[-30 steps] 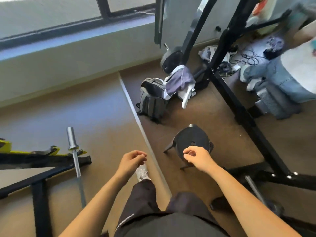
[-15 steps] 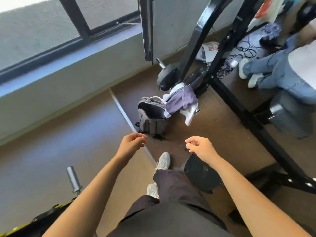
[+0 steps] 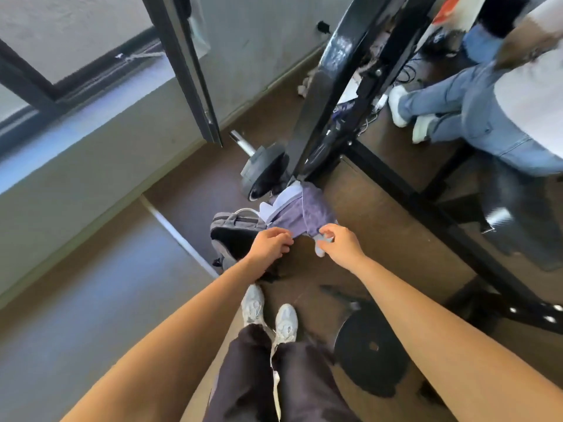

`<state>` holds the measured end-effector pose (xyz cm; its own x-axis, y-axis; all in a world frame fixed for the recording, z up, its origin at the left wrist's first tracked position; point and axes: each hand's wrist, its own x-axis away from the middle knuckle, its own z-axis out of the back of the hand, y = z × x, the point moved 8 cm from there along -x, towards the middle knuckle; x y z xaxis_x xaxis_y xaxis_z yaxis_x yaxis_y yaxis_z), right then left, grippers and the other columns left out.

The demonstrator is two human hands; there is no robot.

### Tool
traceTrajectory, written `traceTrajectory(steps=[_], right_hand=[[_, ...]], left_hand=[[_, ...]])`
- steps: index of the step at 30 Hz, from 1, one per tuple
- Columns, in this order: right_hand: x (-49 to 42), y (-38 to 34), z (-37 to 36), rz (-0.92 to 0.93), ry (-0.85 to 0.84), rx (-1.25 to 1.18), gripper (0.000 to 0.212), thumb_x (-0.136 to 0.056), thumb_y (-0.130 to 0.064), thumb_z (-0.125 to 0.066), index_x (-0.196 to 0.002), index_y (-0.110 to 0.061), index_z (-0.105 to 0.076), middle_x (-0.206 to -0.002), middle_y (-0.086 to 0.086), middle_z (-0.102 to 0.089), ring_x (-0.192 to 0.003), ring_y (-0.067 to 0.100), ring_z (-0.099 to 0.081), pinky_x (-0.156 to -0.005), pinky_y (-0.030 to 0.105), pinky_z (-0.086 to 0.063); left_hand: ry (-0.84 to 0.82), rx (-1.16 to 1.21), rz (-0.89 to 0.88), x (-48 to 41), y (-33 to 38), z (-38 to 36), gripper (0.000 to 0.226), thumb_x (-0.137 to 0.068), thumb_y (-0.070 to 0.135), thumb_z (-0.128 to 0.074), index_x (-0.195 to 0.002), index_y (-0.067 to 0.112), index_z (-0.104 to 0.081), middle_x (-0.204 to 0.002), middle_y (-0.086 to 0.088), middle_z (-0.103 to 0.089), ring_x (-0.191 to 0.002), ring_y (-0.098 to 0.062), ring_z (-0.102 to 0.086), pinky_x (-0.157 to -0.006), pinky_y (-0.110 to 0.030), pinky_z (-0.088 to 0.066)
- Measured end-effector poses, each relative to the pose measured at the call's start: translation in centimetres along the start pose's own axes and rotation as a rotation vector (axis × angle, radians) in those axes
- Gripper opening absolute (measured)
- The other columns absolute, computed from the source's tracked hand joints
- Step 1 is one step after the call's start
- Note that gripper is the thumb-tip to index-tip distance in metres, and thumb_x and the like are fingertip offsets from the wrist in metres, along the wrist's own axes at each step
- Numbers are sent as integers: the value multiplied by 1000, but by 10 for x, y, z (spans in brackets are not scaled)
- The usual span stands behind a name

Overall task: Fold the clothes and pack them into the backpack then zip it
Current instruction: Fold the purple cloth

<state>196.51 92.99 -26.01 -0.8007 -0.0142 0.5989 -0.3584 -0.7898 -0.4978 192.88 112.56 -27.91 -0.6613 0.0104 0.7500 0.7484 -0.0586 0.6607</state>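
Item: purple garment (image 3: 304,213), unfolded, draped in a loose heap over the top of the backpack (image 3: 234,223), with its near hem hanging toward the wearer. Item: pale garment (image 3: 285,201), bunched beneath and behind the purple one, with a pale scrap hanging below the hem; whether that scrap is part of it cannot be told. Item: backpack, grey, standing on the brown floor (image 3: 380,239) against the foot of a black rack (image 3: 323,95); its top is hidden by cloth, so the zip's state cannot be told. Left hand (image 3: 271,243): fingers curled, pinching the near-left edge of the purple garment. Right hand (image 3: 341,243): fingers curled likewise on the near-right edge, thumb over the hem. Adjacent: a barbell plate (image 3: 262,175) just behind the clothes, a loose plate (image 3: 370,351) lying flat near the wearer's pale shoes (image 3: 254,303), and a seated person (image 3: 475,117) in jeans well off to the right. Status, by judgement: the task stands at its very start, with the first garment only just taken in hand. Nothing appears folded or packed. Outstanding: lift and fold the purple piece, fold the pale one, load both into the bag, close the zip.
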Motion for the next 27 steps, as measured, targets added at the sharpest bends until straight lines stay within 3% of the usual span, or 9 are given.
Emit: traceTrajectory(steps=[4,6,9,14,18,21,22,24,27], right_hand=[[-60,8,-10,-24,-116,106,57,-94,-18,-69,-146,-19,-46,-149,12,-47,-133,33,-49,-104,42,-45],[-81,18,-18,-56,-177,157,70,-95,-20,-67,-156,-24,-32,-159,10,-37,-141,34,-41,-108,45,-42],[-104,32,-32,-108,-289,227,81,-96,-23,-67,-161,-27,-18,-164,10,-27,-147,36,-33,-112,46,-37],[-119,41,-43,-133,-340,192,88,-94,-22,-69,-162,-24,-12,-168,7,-20,-150,32,-28,-115,42,-32],[-117,41,-35,-118,-286,140,89,-93,-25,-70,-162,-28,-14,-165,6,-28,-148,32,-34,-114,43,-35],[-106,28,-12,-93,-70,1,80,-94,-28,-70,-159,-29,-24,-158,4,-40,-141,27,-45,-110,41,-42],[-98,21,0,-68,27,-44,78,-93,-25,-70,-158,-29,-27,-157,3,-40,-137,26,-49,-108,40,-45],[-75,2,23,51,172,-95,77,-92,-20,-71,-156,-29,-31,-156,1,-36,-131,23,-55,-102,38,-54],[-38,-31,48,262,221,-58,79,-89,-11,-74,-155,-31,-35,-160,-4,-28,-138,16,-47,-102,27,-53]], left_hand=[[-40,-17,78,-88,-5,-29,20,-98,16,-58,-117,11,-62,-99,-8,-62,-86,-20,-57,-70,-29,-45],[-58,17,136,-114,-13,-43,6,-99,15,-56,-103,17,-59,-94,-5,-57,-78,-16,-51,-67,-29,-41],[-101,85,216,-145,-26,-63,24,-98,8,-53,-80,24,-52,-81,1,-50,-69,-9,-42,-62,-26,-33],[-101,219,223,-162,-33,-74,13,-96,14,-65,-106,16,-58,-98,-6,-62,-87,-15,-59,-63,-24,-39],[-131,246,172,-153,-19,-81,16,-96,7,-68,-80,8,-63,-70,-4,-69,-58,-13,-65,-45,-15,-46],[-176,6,-40,-141,8,-80,15,-95,16,-66,-85,5,-64,-74,-5,-64,-68,-18,-62,-71,-36,-57],[-176,-128,-146,-135,21,-77,14,-93,21,-63,-82,13,-63,-72,0,-60,-71,-20,-57,-75,-43,-50],[-155,-365,-359,-111,54,-67,25,-89,20,-55,-68,32,-49,-64,10,-48,-72,-18,-49,-75,-47,-42],[-234,-409,-592,-55,106,-56,35,-84,10,-49,-67,39,-46,-65,13,-49,-69,-9,-46,-70,-40,-40]])
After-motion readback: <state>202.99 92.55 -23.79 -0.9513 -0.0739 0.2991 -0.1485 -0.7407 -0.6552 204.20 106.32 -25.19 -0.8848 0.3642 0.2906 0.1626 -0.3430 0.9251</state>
